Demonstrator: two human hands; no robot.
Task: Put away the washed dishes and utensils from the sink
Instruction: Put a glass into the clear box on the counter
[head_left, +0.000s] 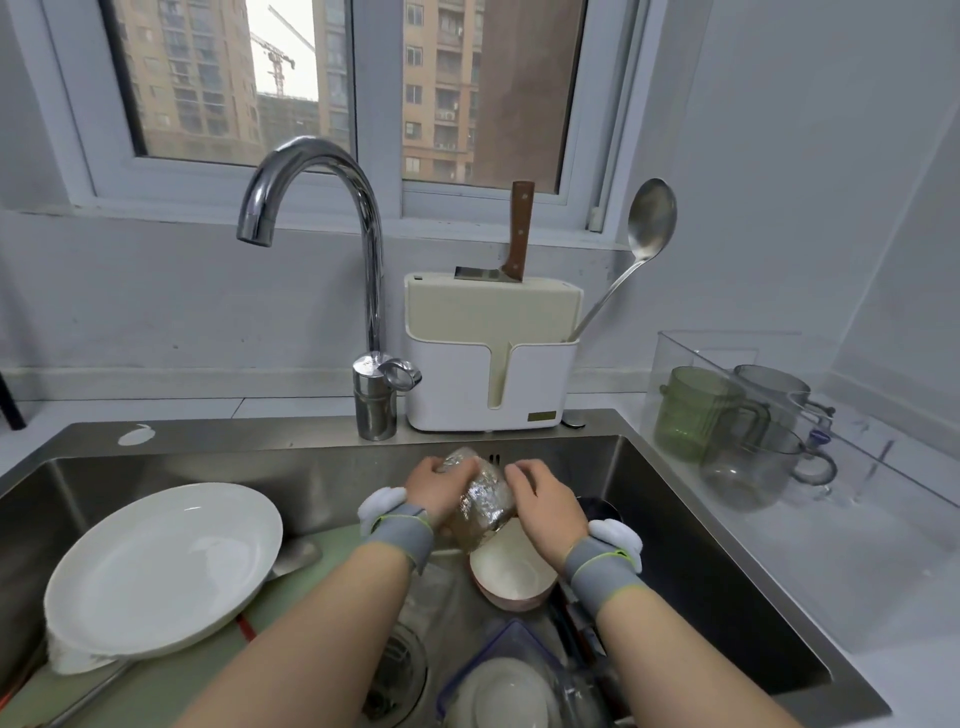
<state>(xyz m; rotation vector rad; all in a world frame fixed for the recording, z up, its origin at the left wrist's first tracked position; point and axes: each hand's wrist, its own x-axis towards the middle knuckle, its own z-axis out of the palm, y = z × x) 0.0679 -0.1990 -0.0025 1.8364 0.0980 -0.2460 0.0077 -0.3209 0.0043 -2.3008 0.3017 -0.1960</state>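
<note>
Over the steel sink (675, 530) I hold a clear textured glass (480, 501), tilted with its mouth toward me. My left hand (436, 488) grips its base end from the left. My right hand (545, 499) curls over its right side. Below the glass sits a cream bowl (511, 571) with a pinkish outside. A large white plate (161, 566) leans at the sink's left over a green board (171, 680), with a spoon (296, 556) beside it. At the near edge lie a white dish in a blue-rimmed container (498, 686) and more glassware.
A chrome faucet (363, 291) rises behind the sink. A white utensil holder (488, 358) carries a cleaver (517, 239) and a ladle (644, 228). On the right counter a clear bin (753, 364) holds a green mug (696, 410) and two clear mugs. A drain strainer (400, 670) lies below my arms.
</note>
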